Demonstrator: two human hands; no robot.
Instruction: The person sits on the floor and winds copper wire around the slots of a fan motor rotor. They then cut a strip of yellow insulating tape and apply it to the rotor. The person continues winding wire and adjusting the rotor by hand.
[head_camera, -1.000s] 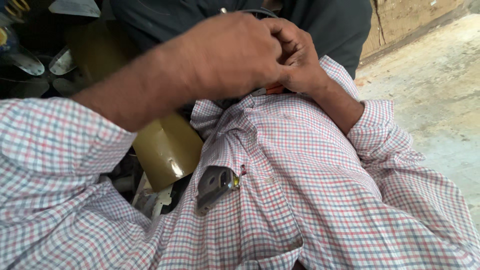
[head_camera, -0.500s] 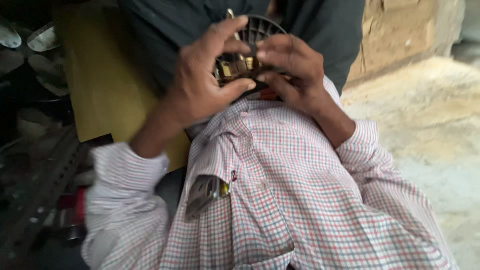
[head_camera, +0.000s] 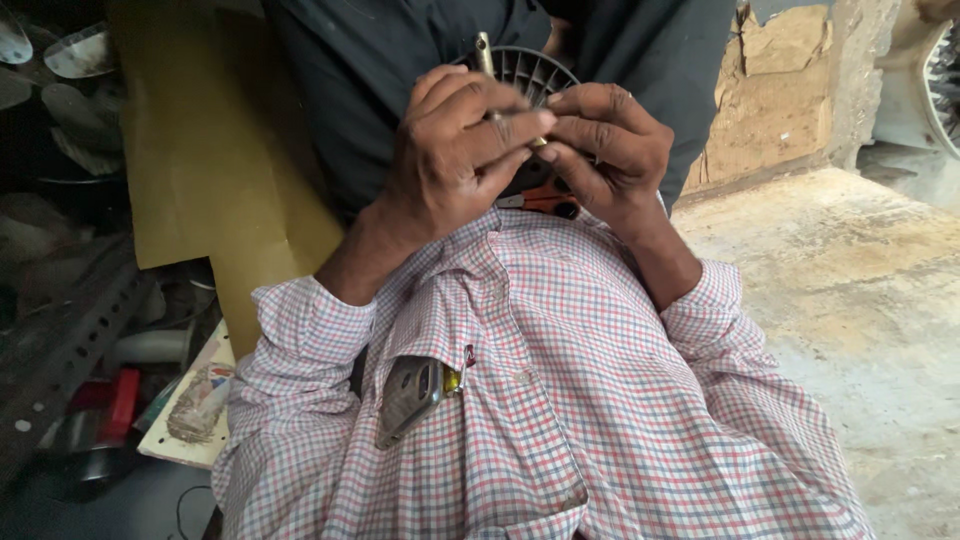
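Note:
Both my hands are raised in front of my checked shirt (head_camera: 560, 400) and close around a round black fan wheel with thin radial fins (head_camera: 535, 72). My left hand (head_camera: 455, 150) wraps over the wheel's left side and pinches a thin brass-coloured rod (head_camera: 484, 52) that sticks up past the rim. My right hand (head_camera: 605, 145) grips the wheel's right side, its fingertips meeting the left hand's. A tool with red handles (head_camera: 545, 200) shows just under the hands, mostly hidden. The wheel's centre is covered by my fingers.
A phone (head_camera: 410, 395) sits in my shirt pocket. A yellow-brown board (head_camera: 200, 170) leans at the left, with metal bowls (head_camera: 70, 55), a perforated metal rail (head_camera: 70, 340) and a red object (head_camera: 120, 400) beside it. Bare concrete floor (head_camera: 860, 300) lies at the right, below a cracked wall (head_camera: 790, 90).
My hands have shifted on the fan wheel: the left fingers now curl over its face with the rod pinched upright. The view has tilted, so the floor and wall at the right show more.

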